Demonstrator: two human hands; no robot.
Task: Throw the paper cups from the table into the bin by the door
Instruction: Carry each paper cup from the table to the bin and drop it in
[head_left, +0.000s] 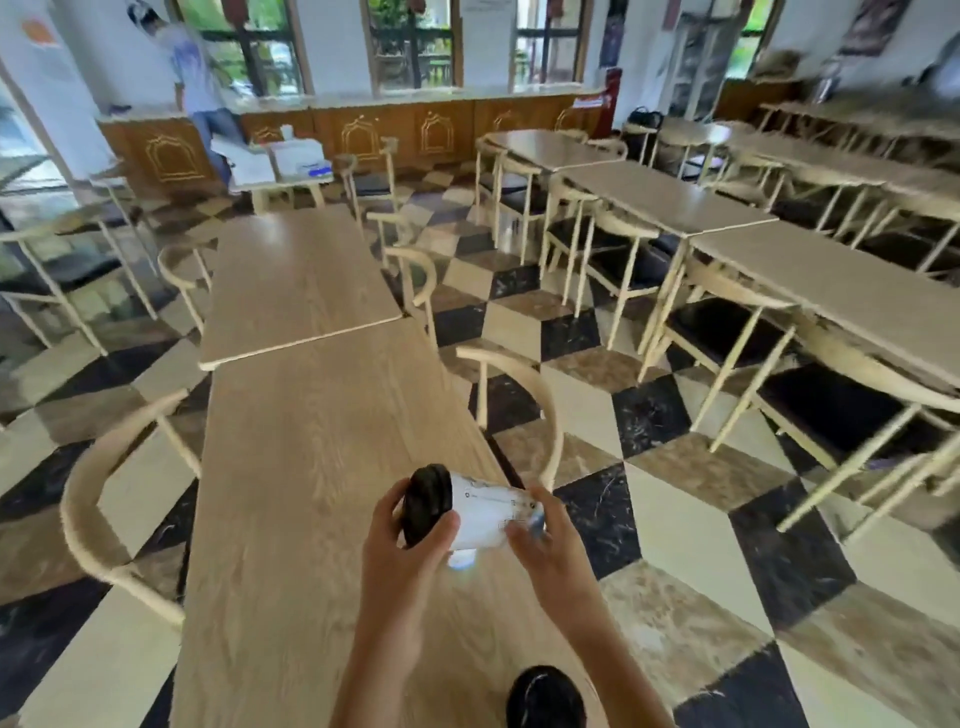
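Paper cup (483, 512) sideways, gripped by both hands (415, 540) above wooden table (291, 467), chairs (519, 395) alongside.

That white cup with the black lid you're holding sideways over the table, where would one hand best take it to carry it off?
Around the white wall in the middle of the paper cup, coming from above. It lies on its side, black lid toward the left hand, base toward the right hand. The round side probably fits a wrapping grip; the lid might pop off.
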